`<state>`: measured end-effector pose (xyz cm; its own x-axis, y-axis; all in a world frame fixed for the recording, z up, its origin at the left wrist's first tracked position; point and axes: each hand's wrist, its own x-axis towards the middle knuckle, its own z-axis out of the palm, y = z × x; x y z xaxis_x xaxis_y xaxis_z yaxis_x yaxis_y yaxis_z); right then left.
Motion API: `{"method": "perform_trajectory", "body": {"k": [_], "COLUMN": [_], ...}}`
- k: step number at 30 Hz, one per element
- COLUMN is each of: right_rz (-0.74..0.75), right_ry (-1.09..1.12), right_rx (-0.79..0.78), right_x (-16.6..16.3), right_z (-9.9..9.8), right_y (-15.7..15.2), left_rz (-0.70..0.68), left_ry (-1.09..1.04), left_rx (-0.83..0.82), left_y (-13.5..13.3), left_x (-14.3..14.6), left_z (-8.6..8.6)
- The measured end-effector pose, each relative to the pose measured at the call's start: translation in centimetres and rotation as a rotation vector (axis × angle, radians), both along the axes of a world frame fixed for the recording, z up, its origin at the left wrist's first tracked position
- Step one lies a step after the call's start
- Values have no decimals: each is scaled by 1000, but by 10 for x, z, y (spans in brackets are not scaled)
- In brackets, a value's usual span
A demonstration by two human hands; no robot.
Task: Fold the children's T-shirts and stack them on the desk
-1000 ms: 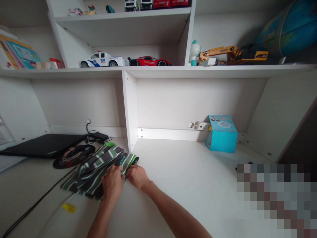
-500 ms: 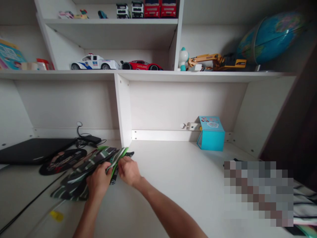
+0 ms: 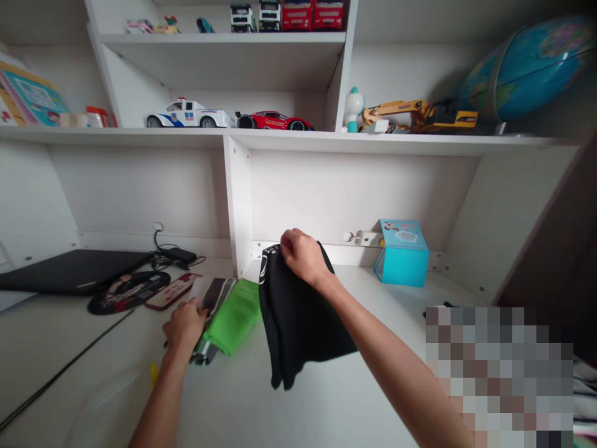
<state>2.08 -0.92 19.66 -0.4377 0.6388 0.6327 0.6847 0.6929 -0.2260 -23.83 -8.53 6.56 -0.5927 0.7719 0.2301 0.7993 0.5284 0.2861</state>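
My right hand (image 3: pixel 302 255) is closed on the waistband of a black garment (image 3: pixel 298 323) and holds it up above the white desk (image 3: pixel 326 398), so the cloth hangs down in front of the shelf divider. My left hand (image 3: pixel 184 323) rests on the left edge of a folded green and striped garment (image 3: pixel 231 317) that lies flat on the desk. Its fingers curl onto the cloth.
A closed black laptop (image 3: pixel 69 270), a round dark mouse pad (image 3: pixel 124 291), a red-and-white case (image 3: pixel 170 291) and a charger with cables (image 3: pixel 177 254) lie at the left. A blue box (image 3: pixel 402 254) stands at the back right. Toy cars (image 3: pixel 189 115) and a globe (image 3: pixel 527 68) sit on upper shelves.
Both hands were on the striped garment. Now the right hand has lifted a black garment up and to the right, and the striped one lies folded with green cloth showing.
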Motion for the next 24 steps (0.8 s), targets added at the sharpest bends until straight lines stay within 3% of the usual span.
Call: {"method": "perform_trajectory", "body": {"k": [2, 5, 7, 9, 13, 17, 20, 24], "right_rz": [-75, -135, -120, -39, 188, 177, 127, 128], "right_ry": [-97, -162, -231, -336, -568, -548, -363, 37], "right_rx": [-54, -130, -200, -308, -549, -527, -499, -498], "right_x": [10, 26, 40, 58, 96, 120, 132, 152], "right_z": [-4, -18, -31, -49, -99, -138, -133, -94], "right_y": [6, 15, 17, 13, -10, -38, -49, -50], "left_rz": [-48, -379, -633, -775, -893, -909, -946, -960], "left_ry": [51, -77, -223, -299, -238, -99, -80, -235], "left_rx": [158, 292, 219, 88, -123, -198, -172, 104], "left_y": [1, 1, -1, -6, -21, -31, -29, -19], "left_x": [16, 54, 83, 109, 142, 152, 158, 172], "left_z": [9, 24, 26, 17, -8, -14, -2, 28]}}
